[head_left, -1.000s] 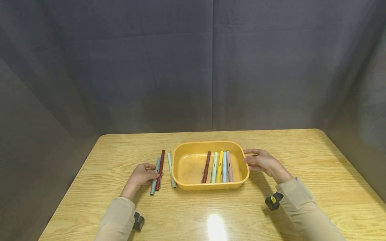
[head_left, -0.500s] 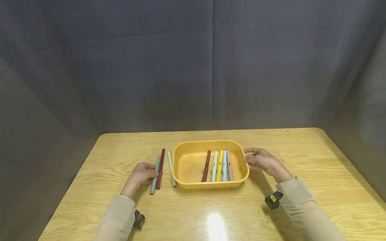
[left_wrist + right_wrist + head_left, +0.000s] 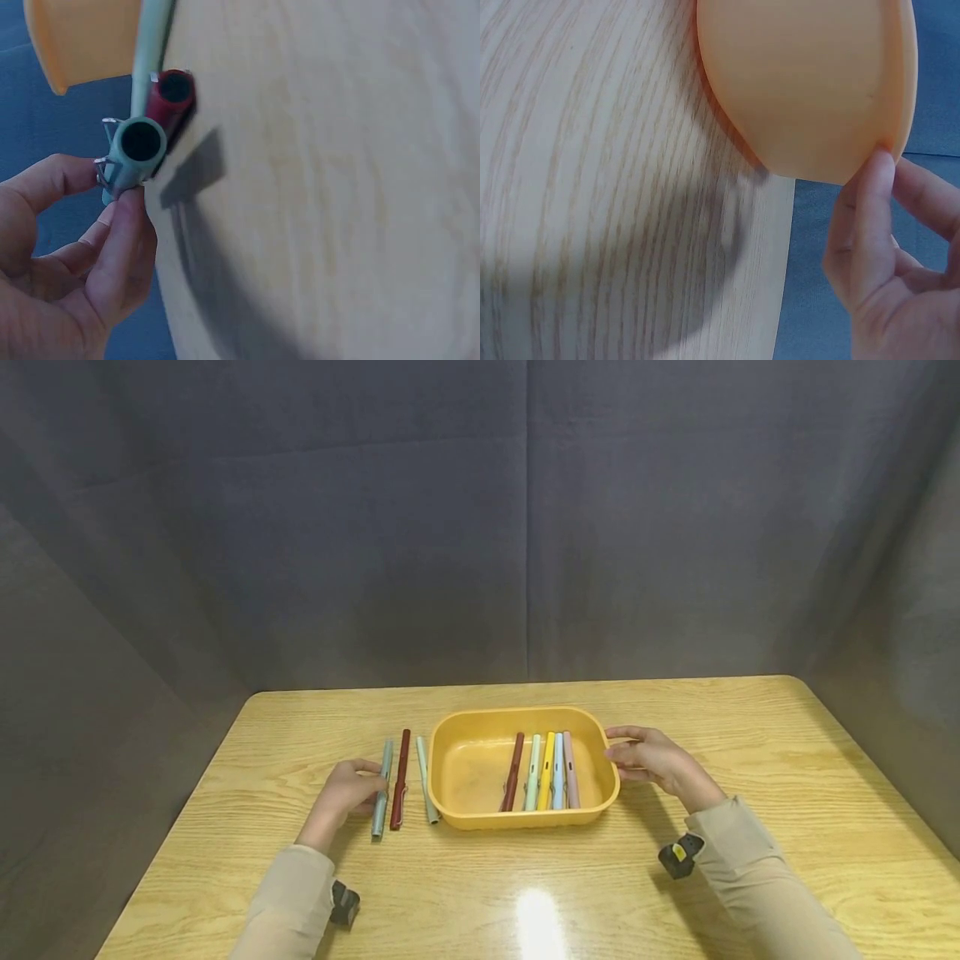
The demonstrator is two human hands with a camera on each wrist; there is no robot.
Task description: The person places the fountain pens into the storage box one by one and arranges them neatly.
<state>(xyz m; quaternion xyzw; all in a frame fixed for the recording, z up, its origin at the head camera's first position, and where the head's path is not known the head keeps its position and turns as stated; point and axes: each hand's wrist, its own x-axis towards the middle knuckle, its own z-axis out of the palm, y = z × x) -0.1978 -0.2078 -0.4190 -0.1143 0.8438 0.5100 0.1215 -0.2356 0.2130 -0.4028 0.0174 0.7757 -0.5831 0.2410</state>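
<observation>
My left hand [image 3: 350,793] pinches a teal pen [image 3: 382,793] between thumb and fingers, left of the yellow tray [image 3: 522,822]. In the left wrist view, the teal pen's hollow end and metal clip face the camera. Just right of it lies a dark red pen [image 3: 401,781], with a gap between the two in the head view. A pale green pen [image 3: 427,781] lies along the tray's left side. At the tray's right end, my right hand [image 3: 660,762] touches the outer wall with extended fingers; the thumb [image 3: 875,184] presses near the rim.
Inside the tray, a dark red pen [image 3: 513,772], a pale green pen [image 3: 533,774], a yellow pen [image 3: 546,772], a light blue pen [image 3: 558,772] and a pink pen [image 3: 572,772] lie side by side toward the right. The wooden table [image 3: 450,893] backs onto a grey curtain [image 3: 390,543].
The teal pen has shifted slightly left and away in my left hand, separating from the dark red pen it lay against. My right hand and the tray stay in place.
</observation>
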